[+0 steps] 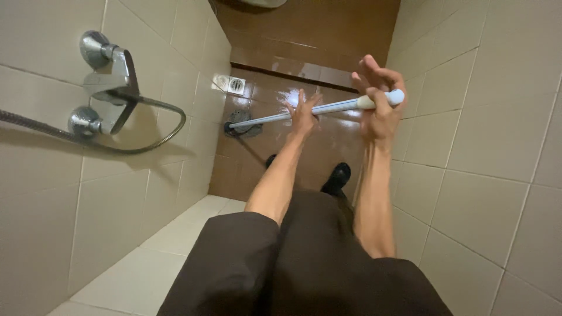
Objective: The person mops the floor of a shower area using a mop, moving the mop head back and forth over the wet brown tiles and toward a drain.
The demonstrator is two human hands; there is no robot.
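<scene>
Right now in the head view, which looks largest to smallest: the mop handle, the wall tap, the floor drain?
1. mop handle, longest across the picture
2. wall tap, though nearer the camera, so unsure
3. floor drain, smallest

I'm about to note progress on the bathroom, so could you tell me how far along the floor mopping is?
Done: the brown floor tiles around the mop look wet and glossy. In hand: the left hand holds the mop handle midway, the right hand its top end, and the mop head rests on the floor near the drain. Left: I cannot tell how much of the floor remains unmopped.
</scene>
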